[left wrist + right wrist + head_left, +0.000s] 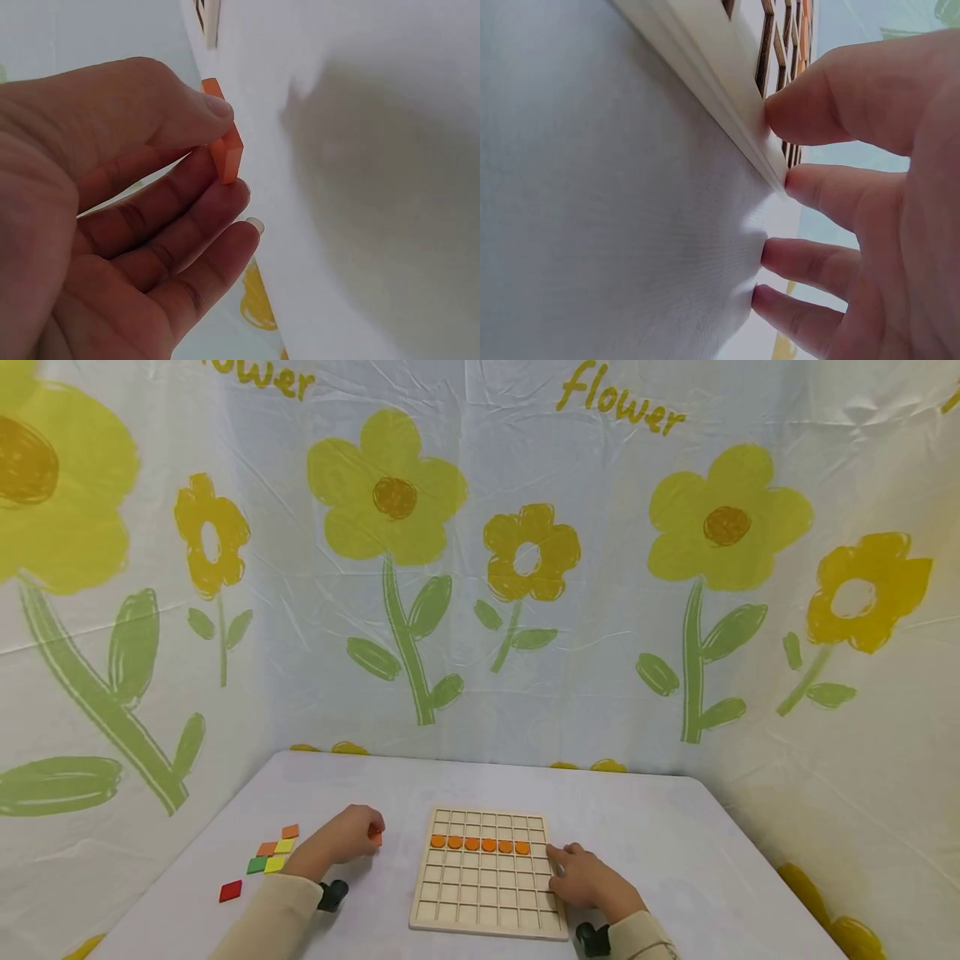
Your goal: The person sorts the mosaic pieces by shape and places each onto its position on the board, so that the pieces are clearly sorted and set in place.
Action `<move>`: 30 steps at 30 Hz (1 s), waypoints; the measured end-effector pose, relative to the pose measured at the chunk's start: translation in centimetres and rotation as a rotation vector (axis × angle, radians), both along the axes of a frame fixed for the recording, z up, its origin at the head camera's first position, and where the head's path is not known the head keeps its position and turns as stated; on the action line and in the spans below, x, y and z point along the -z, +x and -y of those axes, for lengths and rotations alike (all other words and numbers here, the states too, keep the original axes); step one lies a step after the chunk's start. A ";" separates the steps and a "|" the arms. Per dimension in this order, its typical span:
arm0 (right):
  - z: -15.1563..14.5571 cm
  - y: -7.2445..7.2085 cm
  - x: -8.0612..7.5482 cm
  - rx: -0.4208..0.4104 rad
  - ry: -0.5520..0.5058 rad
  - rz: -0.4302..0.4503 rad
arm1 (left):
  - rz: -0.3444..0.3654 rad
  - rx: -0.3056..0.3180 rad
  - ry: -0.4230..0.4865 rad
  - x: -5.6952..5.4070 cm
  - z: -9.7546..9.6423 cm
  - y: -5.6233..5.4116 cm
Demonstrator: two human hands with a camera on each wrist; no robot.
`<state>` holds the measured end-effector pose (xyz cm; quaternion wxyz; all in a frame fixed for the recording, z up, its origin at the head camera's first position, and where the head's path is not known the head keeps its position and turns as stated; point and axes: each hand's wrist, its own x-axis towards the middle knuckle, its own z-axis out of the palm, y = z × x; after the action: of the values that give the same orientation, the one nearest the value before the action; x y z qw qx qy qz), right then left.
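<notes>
My left hand (351, 836) pinches a flat orange square tile (229, 150) between thumb and fingers, left of the board and above the table. A wooden grid board (489, 921) lies flat in the middle, with several orange discs (472, 843) side by side in one row of its cells. At the board's right edge is my right hand (587, 877). Its thumb and a fingertip (799, 180) touch the wooden rim in the right wrist view, while the other fingers reach down to the table with nothing held.
Loose square tiles lie on the left of the white table (615, 802): a red tile (230, 891), a green tile (257, 864), and yellow (274, 864) and orange (290, 832) ones. A flower-printed cloth (480, 693) hangs around the table's back and sides.
</notes>
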<state>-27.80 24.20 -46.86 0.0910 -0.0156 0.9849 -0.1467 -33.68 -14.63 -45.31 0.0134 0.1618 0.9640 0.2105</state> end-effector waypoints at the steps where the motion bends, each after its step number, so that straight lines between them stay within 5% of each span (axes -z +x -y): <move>1: 0.0 0.0 0.0 0.000 0.000 0.002 | -0.003 0.007 0.003 0.0 -0.3 0.1; 30: -0.1 0.2 0.0 -0.025 0.012 -0.014 | 0.000 0.145 0.017 0.4 -5.8 0.5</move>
<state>-27.63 24.35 -46.90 0.0863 -0.0285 0.9860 -0.1395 -33.13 -8.84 -45.73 0.0270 0.2315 0.9479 0.2172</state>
